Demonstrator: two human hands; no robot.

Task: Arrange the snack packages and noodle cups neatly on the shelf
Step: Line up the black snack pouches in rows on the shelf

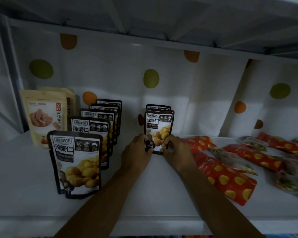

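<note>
A black chestnut pouch stands upright at the middle of the white shelf, with two more like it close behind. My left hand pinches its lower left corner and my right hand pinches its lower right corner. To the left, several black chestnut pouches stand upright in a row running front to back. Two beige snack pouches stand at the far left. No noodle cups are in view.
Several red snack packages with yellow spots lie flat and jumbled on the right part of the shelf, mixed with clear green-flecked packets. A white backing sheet with coloured dots lines the rear. An upper shelf overhangs.
</note>
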